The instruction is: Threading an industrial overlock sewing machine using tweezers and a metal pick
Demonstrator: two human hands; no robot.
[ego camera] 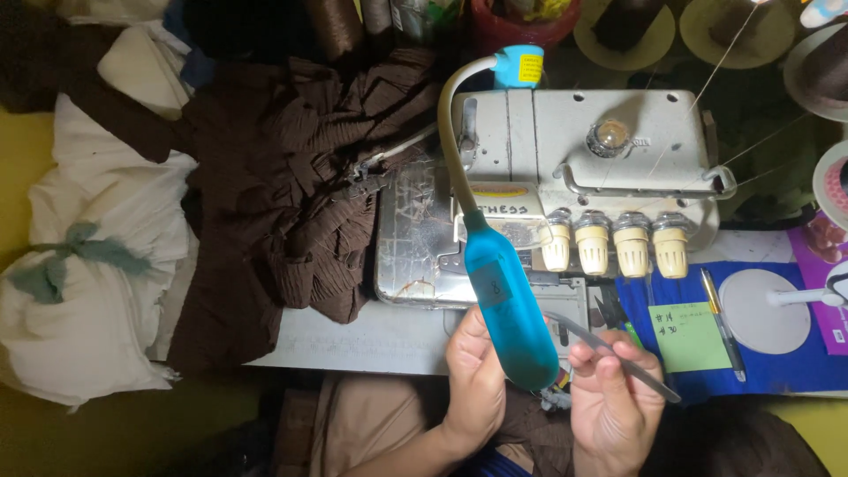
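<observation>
lamp (508, 309) hides needle area | tweezers (614, 353) tips – behind lamp | thread cones (733, 26) – cropped

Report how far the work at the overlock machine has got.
Looks done: little can be told; brown pleated fabric lies heaped left of the overlock machine, off the needle area. In hand: right hand grips slim tweezers, left hand sits beside the blue gooseneck lamp, both at the machine's front. Left: no fabric lies under the foot, so no stitching is under way.
</observation>
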